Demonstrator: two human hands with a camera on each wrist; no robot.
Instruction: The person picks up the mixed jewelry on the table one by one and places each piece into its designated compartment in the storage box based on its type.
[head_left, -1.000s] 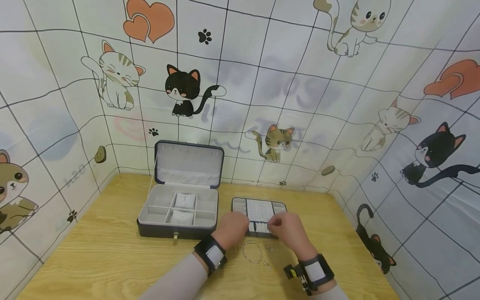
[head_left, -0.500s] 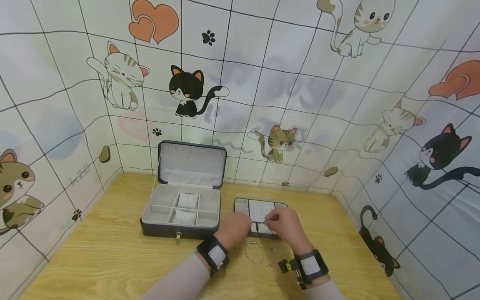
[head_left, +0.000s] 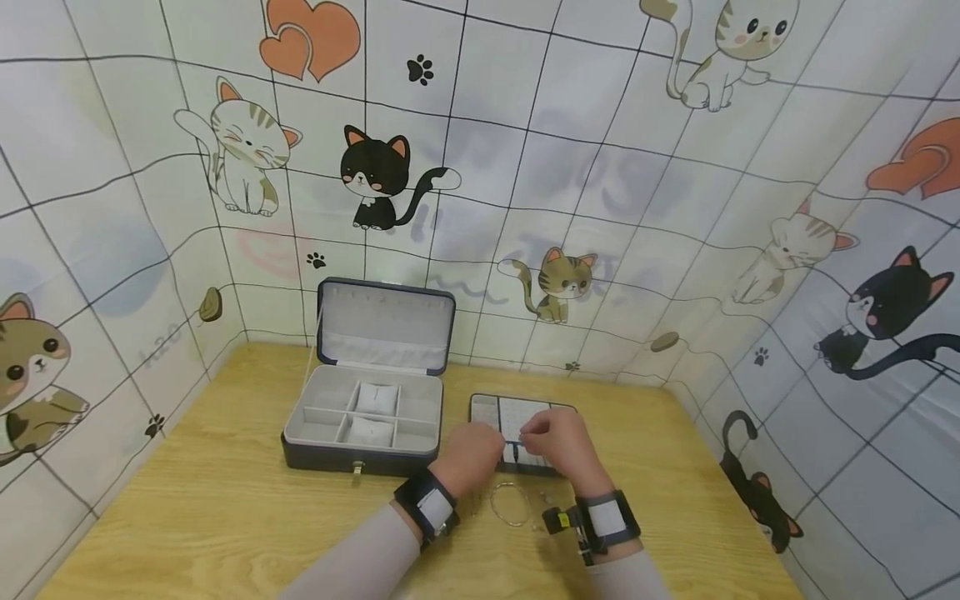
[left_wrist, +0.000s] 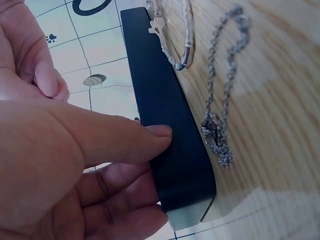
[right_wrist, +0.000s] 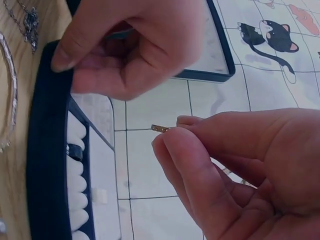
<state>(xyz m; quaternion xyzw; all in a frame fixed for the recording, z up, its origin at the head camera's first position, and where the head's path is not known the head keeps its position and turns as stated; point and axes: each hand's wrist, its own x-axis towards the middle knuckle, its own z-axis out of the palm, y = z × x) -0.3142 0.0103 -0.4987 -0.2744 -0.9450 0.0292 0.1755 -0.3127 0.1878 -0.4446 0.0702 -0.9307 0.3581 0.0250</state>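
Note:
A shallow dark-blue jewellery tray [left_wrist: 182,175] with white compartments lies right of the larger box. My left hand [head_left: 471,454] grips its front left corner, thumb on the outer wall and fingers curled beneath or behind. Above the tray, my right hand [head_left: 564,440] pinches a small gold-coloured piece of jewellery [right_wrist: 159,128] between thumb and fingertips; most of it is hidden, so its exact kind is unclear. White ring rolls [right_wrist: 77,175] run along the tray's front, with a dark piece [right_wrist: 75,151] between them. A bangle [head_left: 510,505] and a silver chain [left_wrist: 212,90] lie before the tray.
An open dark jewellery box [head_left: 330,458] stands to the left, its lid [head_left: 382,329] raised and two white cushions [head_left: 377,398] inside. Small jewellery pieces [head_left: 546,497] lie near the bangle on the wooden table [head_left: 187,500]. A cat-print cloth [head_left: 480,167] encloses the back and sides.
My right hand has shifted left over the tray, toward the left hand, still pinching the small piece. The left hand keeps its hold on the tray corner.

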